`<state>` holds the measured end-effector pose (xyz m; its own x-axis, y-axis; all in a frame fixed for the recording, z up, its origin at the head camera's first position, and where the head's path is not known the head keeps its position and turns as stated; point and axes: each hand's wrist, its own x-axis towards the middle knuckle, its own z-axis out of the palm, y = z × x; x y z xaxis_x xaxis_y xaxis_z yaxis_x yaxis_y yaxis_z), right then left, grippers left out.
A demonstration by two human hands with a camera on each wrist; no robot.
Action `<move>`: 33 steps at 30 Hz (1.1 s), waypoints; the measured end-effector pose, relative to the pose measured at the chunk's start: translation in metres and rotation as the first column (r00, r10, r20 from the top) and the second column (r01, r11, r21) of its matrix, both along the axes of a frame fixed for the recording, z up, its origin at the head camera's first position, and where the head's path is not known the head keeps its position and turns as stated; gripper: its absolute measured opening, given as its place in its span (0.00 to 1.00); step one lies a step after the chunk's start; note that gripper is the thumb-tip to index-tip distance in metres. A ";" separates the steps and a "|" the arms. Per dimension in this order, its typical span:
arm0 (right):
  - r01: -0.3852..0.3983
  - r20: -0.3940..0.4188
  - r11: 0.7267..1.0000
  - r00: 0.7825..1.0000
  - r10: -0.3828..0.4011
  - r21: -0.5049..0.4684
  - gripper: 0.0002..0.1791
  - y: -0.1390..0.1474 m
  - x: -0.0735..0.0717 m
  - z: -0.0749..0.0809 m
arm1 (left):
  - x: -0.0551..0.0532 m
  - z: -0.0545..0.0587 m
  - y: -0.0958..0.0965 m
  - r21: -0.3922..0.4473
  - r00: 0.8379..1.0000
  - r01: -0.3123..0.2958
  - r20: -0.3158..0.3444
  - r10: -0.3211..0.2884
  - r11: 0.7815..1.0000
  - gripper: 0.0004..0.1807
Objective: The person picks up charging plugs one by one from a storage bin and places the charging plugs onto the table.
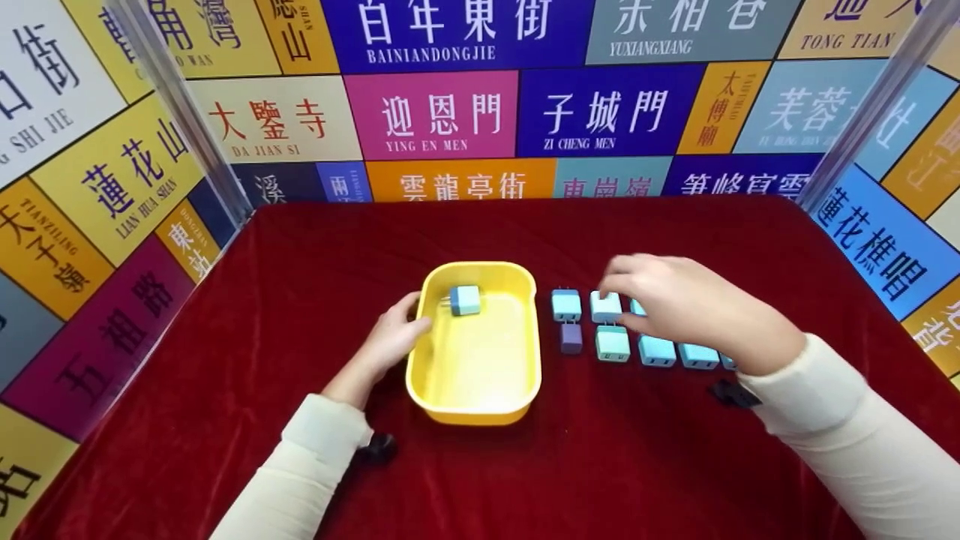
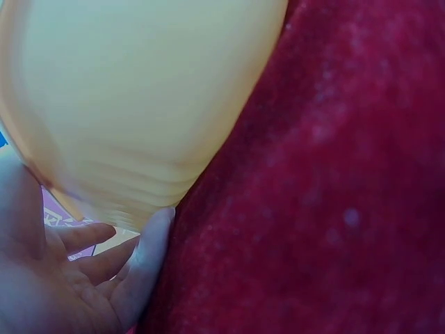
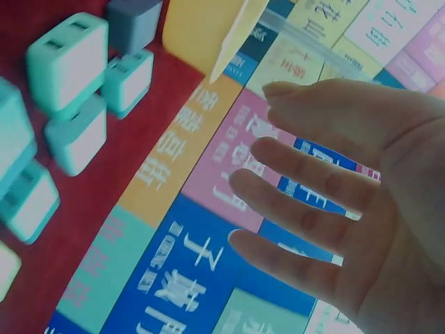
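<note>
My left hand (image 1: 390, 337) grips the left wall of a yellow plastic bin (image 1: 474, 405), thumb at the rim; in the left wrist view its fingers (image 2: 149, 257) lie along the outer side. One blue-and-pale charger (image 1: 466, 300) lies inside the bin, prongs to the left. Above the back row of plug chargers, my right hand (image 1: 675, 304) hovers with nothing in it; the right wrist view shows its fingers (image 3: 299, 209) spread and slightly bent. Nearest below it is a pale charger (image 1: 606, 306). The hand and forearm hide part of the rows.
Two rows of chargers stand right of the bin, including a blue one (image 1: 566, 305), a purple one (image 1: 571, 339), a green one (image 1: 613, 343) and a light-blue one (image 1: 657, 350). A red cloth (image 1: 487, 480) covers the table. Printed sign panels (image 1: 435, 112) stand behind and beside it.
</note>
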<state>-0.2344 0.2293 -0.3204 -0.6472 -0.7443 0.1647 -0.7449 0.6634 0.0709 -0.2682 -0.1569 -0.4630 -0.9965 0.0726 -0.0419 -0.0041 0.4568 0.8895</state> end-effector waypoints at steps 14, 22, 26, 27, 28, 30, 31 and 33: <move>-0.128 0.083 0.992 0.988 0.129 -0.017 0.20 -0.081 -0.027 -0.007 | 0.000 0.001 -0.001 -0.004 1.000 0.000 0.009 0.000 1.000 0.34; -0.092 0.187 0.996 0.978 0.093 -0.016 0.22 -0.112 -0.039 -0.023 | 0.000 0.001 0.002 -0.017 1.000 -0.007 0.007 0.007 1.000 0.35; -0.093 0.206 0.995 0.975 0.088 0.017 0.22 -0.125 -0.046 -0.034 | 0.000 0.001 0.002 -0.014 1.000 -0.006 0.004 0.006 1.000 0.35; -0.097 0.207 0.995 0.974 0.090 0.022 0.22 -0.128 -0.048 -0.037 | 0.000 0.001 0.002 -0.011 1.000 -0.005 0.003 0.005 1.000 0.35; -0.101 0.208 0.995 0.974 0.093 0.027 0.22 -0.131 -0.050 -0.039 | 0.000 0.001 0.002 -0.009 1.000 -0.005 0.002 0.005 1.000 0.35; -0.104 0.207 0.994 0.974 0.093 0.039 0.23 -0.136 -0.053 -0.045 | 0.000 0.001 0.002 -0.005 1.000 -0.005 0.002 0.005 1.000 0.35; -0.101 0.207 0.994 0.974 0.089 0.048 0.24 -0.139 -0.055 -0.047 | 0.000 0.001 0.002 -0.003 1.000 -0.005 0.002 0.005 1.000 0.35; -0.093 0.209 0.993 0.975 0.076 0.074 0.25 -0.144 -0.059 -0.052 | 0.000 0.000 0.002 -0.003 1.000 -0.007 0.002 0.007 1.000 0.35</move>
